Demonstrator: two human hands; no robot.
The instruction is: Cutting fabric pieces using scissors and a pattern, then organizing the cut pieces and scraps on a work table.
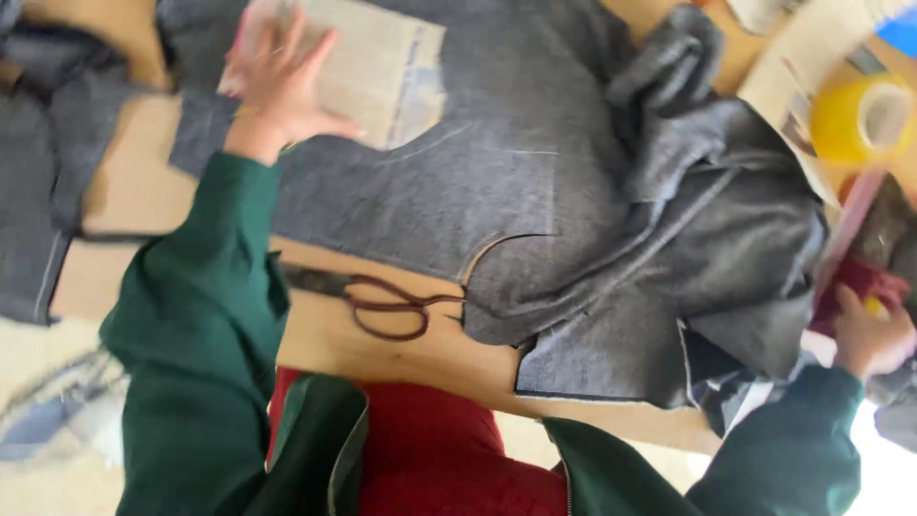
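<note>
Overhead view of a cutting stage in progress. The wooden worktop [401,349] carries a large piece of grey fabric [535,191], spread flat at its middle and heaped in folds toward the right. We judge the marking largely done: pale chalk lines run across the flat part, and a curved cut already opens the near edge of the cloth just beside the scissors. The rest of the outline appears uncut, so most of the cutting seems to remain.

A paper pattern piece [382,67] lies on the far part of the fabric. Our left hand [277,81] rests flat on it, fingers spread apart, pressing it down rather than gripping. Our right hand [874,334] reaches into the clutter at the right edge, near a dark red item; blur keeps us from telling whether it is closed on anything.

The scissors [382,301], with dark reddish handles, lie unheld on the worktop, touching the fabric's cut edge. A yellow tape roll [860,119] sits at far right.
</note>
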